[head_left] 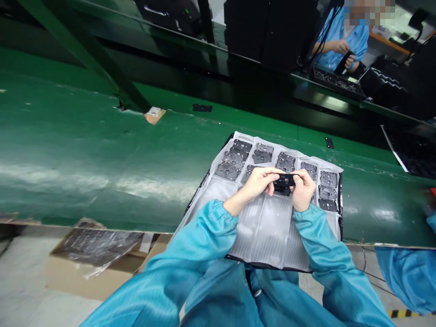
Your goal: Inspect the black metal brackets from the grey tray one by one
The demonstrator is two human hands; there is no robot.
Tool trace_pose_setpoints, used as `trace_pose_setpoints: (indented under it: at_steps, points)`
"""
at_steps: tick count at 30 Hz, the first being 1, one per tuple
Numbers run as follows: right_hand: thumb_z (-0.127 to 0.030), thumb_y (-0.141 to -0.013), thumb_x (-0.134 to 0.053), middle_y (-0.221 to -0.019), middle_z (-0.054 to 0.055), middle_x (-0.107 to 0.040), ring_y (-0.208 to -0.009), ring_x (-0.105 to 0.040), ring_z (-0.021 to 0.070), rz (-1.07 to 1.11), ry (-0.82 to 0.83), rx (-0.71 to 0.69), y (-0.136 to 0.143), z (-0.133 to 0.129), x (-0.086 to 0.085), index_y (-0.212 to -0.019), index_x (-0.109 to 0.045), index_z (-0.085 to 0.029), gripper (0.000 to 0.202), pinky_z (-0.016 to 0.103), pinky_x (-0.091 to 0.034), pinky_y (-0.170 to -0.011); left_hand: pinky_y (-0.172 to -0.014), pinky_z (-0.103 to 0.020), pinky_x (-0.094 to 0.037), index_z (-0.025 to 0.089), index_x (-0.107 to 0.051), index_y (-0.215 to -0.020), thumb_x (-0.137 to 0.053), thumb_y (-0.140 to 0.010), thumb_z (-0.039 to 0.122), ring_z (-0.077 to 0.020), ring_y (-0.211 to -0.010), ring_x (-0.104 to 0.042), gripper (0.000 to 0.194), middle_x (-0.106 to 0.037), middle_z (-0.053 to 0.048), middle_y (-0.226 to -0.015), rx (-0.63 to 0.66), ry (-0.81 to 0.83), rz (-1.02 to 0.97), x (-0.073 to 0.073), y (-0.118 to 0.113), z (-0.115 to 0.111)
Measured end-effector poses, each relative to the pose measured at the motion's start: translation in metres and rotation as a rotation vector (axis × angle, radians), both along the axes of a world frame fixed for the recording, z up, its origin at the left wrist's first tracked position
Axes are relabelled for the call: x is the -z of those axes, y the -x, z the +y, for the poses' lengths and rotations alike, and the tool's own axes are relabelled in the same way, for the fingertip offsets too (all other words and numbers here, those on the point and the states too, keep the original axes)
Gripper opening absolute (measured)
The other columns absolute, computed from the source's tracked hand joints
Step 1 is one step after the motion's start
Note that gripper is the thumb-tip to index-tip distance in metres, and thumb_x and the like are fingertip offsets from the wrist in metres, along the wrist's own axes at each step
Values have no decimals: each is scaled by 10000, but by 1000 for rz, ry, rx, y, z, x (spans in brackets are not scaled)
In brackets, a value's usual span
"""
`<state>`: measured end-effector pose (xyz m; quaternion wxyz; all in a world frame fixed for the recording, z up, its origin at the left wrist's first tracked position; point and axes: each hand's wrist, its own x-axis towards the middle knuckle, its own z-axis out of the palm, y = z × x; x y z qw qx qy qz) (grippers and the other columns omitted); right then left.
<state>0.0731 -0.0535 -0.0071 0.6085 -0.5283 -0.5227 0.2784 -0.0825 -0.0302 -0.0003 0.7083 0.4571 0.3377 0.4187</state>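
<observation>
A small black plate-like part [284, 180] is held level between both hands over a tray [265, 236] lined with white film. My left hand [263, 181] pinches the part's left end between thumb and fingers. Its right end is gripped by my right hand [302, 186]. Under and around the hands, rows of similar dark parts [234, 156] lie on the film in the far half of the tray, some stacked. More of them [328, 191] sit in the column at the tray's right edge.
The tray rests on a green bench [102, 159] and overhangs its near edge. Two loose black parts [202, 108] [329, 143] lie farther back. A green post [112, 77] meets the bench at left. Below is a cardboard box [91, 272]. Another person works across the bench.
</observation>
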Motion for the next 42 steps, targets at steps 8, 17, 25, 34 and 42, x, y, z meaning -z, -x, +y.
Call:
trace_pose_setpoints:
  at_steps: [8, 17, 25, 34, 42]
  points:
    - [-320, -853, -582, -831, 21, -584, -455, -457, 66, 71, 63, -78, 5, 1, -2, -882, -697, -198, 170, 221, -361, -384, -356, -150, -233, 115, -628, -926, -672, -776, 342, -43, -285, -383, 275, -482, 73, -381, -181, -14, -56, 1, 1, 2]
    - [-331, -855, -583, -789, 16, -575, -484, -471, 88, 30, 60, -113, 4, 0, -3, -879, -699, -213, 167, 229, -394, -415, -337, -166, -193, 132, -623, -805, -700, -727, 273, 7, -348, -313, 179, -705, -47, -838, -260, -30, -121, 0, 2, 1]
    - [-350, -851, -583, -801, 17, -589, -522, -490, 95, 72, 69, -119, 4, 2, -1, -834, -676, -213, 167, 220, -394, -429, -339, -154, -184, 136, -582, -765, -707, -723, 239, 27, -344, -306, 167, -684, -40, -892, -249, -28, -122, 3, 1, 1]
    - [-394, -868, -560, -833, 1, -579, -538, -487, 74, 95, 53, -221, 8, 10, 8, -922, -638, -202, 214, 196, -404, -456, -341, -147, -211, 171, -568, -896, -699, -729, 267, -12, -312, -289, 232, -432, 105, -496, -335, -84, -4, 9, 6, 12]
    - [-413, -904, -536, -889, 23, -606, -654, -564, 120, -154, -97, -66, -67, 15, -46, -983, -621, -218, 228, 257, -482, -569, -360, -151, -225, 185, -543, -782, -707, -678, 182, -12, -317, -229, 195, -443, 106, -467, -478, -186, -19, -36, 104, -2]
